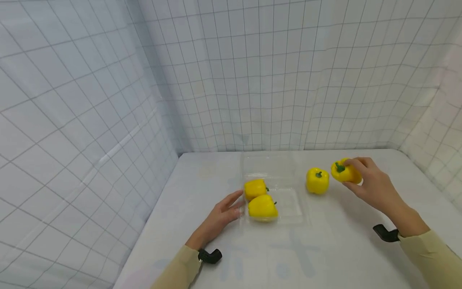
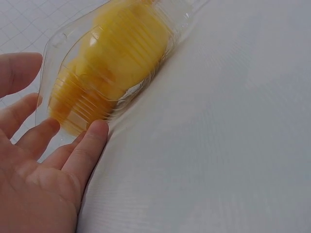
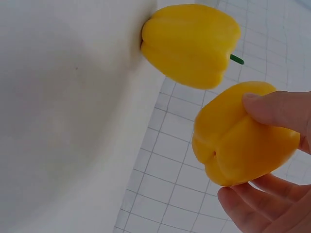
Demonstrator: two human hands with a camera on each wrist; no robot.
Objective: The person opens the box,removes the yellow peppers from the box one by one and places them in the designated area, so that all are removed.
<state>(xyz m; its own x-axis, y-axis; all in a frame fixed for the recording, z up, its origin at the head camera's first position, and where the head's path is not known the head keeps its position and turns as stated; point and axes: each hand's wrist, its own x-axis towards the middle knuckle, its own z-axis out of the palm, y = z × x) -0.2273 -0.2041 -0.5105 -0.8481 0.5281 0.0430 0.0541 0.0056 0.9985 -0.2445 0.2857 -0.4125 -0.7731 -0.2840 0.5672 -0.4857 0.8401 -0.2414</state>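
Note:
Between thumb and fingers, my right hand (image 1: 373, 184) grips a yellow bell pepper (image 1: 339, 170), raised off the table in the right wrist view. To its left a second yellow bell pepper (image 1: 317, 181) stands on the table, green stem up. A clear plastic clamshell box (image 1: 290, 202) lies with its lid (image 1: 268, 163) folded back. Two yellow bell peppers, one behind (image 1: 254, 189) and one in front (image 1: 262, 206), lie on their sides in its left part. My left hand (image 1: 223, 214) rests beside the box, its extended fingertips (image 2: 98, 128) touching the left wall.
A white table (image 1: 202, 176) carries everything. White cloth with a dark grid (image 1: 231, 80) hangs behind the table and along both sides. Each wrist wears a black camera mount, one at the left (image 1: 210, 256) and one at the right (image 1: 386, 233).

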